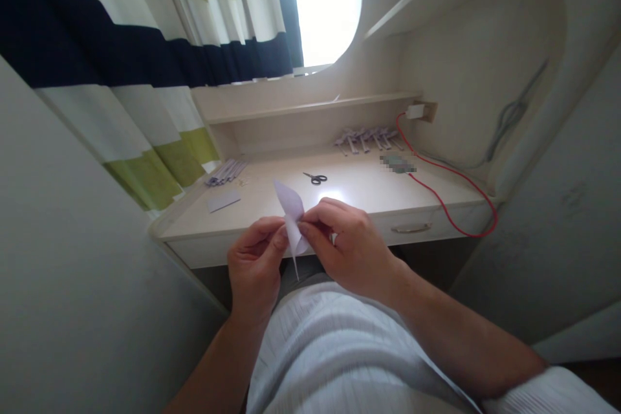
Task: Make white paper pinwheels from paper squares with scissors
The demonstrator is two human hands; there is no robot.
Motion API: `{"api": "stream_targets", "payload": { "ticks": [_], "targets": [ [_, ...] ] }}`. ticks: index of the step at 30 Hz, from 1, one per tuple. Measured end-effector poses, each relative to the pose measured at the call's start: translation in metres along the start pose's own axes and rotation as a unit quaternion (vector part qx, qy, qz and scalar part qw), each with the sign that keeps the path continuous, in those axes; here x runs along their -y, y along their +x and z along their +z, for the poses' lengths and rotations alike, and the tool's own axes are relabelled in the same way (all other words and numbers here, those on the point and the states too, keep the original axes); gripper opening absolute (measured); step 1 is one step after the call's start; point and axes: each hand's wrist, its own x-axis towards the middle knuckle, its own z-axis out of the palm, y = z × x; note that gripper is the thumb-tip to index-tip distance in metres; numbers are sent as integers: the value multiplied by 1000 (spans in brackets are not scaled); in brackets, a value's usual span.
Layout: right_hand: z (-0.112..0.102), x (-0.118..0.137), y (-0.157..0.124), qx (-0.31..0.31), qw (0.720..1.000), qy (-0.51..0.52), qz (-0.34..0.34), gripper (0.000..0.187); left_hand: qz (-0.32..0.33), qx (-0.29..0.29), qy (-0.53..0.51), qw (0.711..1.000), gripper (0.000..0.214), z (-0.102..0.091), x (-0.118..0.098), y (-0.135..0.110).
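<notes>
A pale lilac paper pinwheel [291,204] is held up before my body, its curled blades seen nearly edge-on. My left hand [257,259] pinches it from the left between thumb and fingers. From the other side, my right hand [347,233] grips its middle with thumb and forefinger closed. Whatever lies at the pinch itself is hidden by the fingertips. Behind the paper, on the desk, lies a small pair of scissors [316,178] with dark handles. A flat lilac paper piece [224,201] rests at the desk's left front.
The white desk [272,171] has a drawer handle [411,228] at its front. Several pinwheels [366,139] lie at the back, and a stack of lilac strips [227,172] sits left. A red cable [449,207] loops over the right front edge from a charger [415,111]. Curtains [145,45] hang left.
</notes>
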Motion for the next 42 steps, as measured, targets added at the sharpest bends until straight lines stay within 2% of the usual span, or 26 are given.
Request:
{"api": "stream_targets", "payload": {
  "ticks": [4,11,19,27,32,37,42],
  "targets": [
    [1,-1,0,-4,1000,5,5,13,7,-8,8,1000,10,0,1,0],
    [0,2,0,18,1000,-15,7,23,-6,-16,28,999,12,1,-2,-1],
    [4,0,-1,-9,1000,5,23,13,16,-24,35,999,10,4,1,-3],
    [5,0,-2,-15,999,-3,41,18,37,-44,63,996,7,7,0,-2],
    [3,-1,-1,6,1000,14,26,25,39,-40,78,995,9,7,-4,-4],
    [4,-2,-1,-1,999,45,22,22,44,-32,90,995,13,7,-6,-6],
    [3,-2,-1,13,991,117,58,18,66,6,77,995,12,10,-11,-4]
  ]
}}
